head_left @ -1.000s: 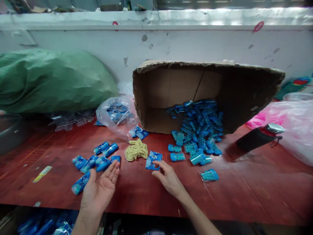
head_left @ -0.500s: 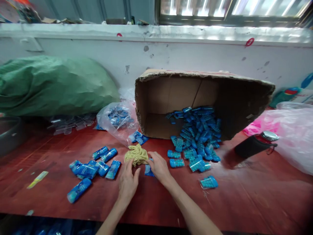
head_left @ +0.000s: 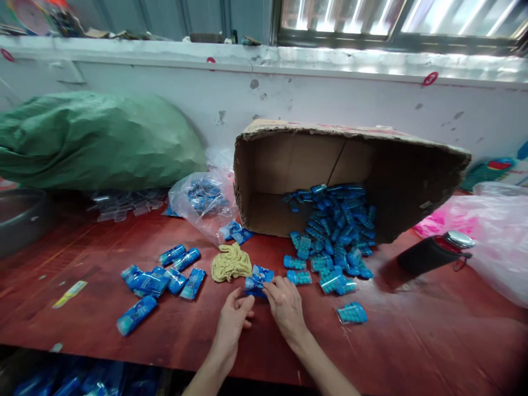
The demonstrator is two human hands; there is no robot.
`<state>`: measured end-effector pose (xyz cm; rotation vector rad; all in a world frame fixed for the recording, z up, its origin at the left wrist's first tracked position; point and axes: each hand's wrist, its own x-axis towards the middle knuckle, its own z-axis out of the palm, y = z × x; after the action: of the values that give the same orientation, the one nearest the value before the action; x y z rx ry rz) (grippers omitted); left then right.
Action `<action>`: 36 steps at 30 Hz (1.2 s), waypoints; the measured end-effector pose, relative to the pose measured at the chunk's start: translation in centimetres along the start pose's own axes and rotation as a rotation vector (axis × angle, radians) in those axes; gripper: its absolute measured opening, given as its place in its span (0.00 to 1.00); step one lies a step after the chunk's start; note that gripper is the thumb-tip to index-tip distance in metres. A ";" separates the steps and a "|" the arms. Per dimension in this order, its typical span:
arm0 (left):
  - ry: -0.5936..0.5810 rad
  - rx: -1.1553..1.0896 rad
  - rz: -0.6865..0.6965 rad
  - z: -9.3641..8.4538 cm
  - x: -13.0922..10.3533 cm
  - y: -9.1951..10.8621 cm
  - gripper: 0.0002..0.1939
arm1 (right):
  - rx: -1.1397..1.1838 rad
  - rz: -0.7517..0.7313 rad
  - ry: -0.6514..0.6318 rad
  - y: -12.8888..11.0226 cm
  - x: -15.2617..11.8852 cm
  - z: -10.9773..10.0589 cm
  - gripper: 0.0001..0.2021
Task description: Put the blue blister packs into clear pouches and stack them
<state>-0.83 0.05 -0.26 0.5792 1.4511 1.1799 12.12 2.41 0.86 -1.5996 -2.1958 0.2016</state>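
Note:
A flat blue printed wrapper (head_left: 259, 276) lies in front of me, just right of a crumpled yellow cloth (head_left: 231, 263). The fingertips of my right hand (head_left: 286, 309) are closed on the wrapper's near right edge. My left hand (head_left: 235, 318) hovers below the cloth, near the wrapper, fingers loosely curled and apart, with nothing visible in it. Clear little bottles with blue caps and blue pellets (head_left: 299, 277) lie to the right, spilling from a cardboard box (head_left: 264, 212). On the left several bottles in blue printed wrappers (head_left: 152, 284) form a loose group.
A clear plastic bag (head_left: 187, 212) of blue wrappers stands left of the box. A green sack (head_left: 103, 143) fills the back left. At the right are a black-sleeved flask (head_left: 429, 254) and a pink-white plastic bag (head_left: 495, 231). A yellow cutter (head_left: 70, 293) lies front left.
Both hands have come off the yellow cloth and moved nearer to me and right. My right hand now grips the blue wrapper, which shows more fully. The view has shifted slightly left.

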 end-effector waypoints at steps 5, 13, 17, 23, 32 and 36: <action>-0.114 -0.168 -0.100 0.7 -0.1 0.4 0.16 | 0.438 0.083 0.065 -1.0 -1.3 -0.6 0.10; 0.012 0.011 0.024 1.0 0.1 0.1 0.13 | 1.185 0.493 -0.100 -0.8 0.0 1.7 0.09; 0.077 -0.035 0.062 1.6 0.8 -0.5 0.14 | 1.137 0.515 -0.011 -1.2 0.0 2.4 0.10; 0.035 -0.166 0.003 2.8 1.1 -0.9 0.15 | 0.990 0.486 0.095 -1.4 -0.4 2.8 0.11; -0.251 -0.259 -0.199 2.1 -0.3 1.2 0.15 | 0.831 0.369 0.046 -0.7 -0.9 0.7 0.17; -0.180 -0.250 -0.240 1.1 -0.4 1.8 0.11 | 0.645 0.268 0.019 1.6 -0.5 -1.9 0.10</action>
<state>-0.19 0.78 1.60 0.3196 1.1627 1.0694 14.39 2.22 1.91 -1.4811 -1.6410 0.8676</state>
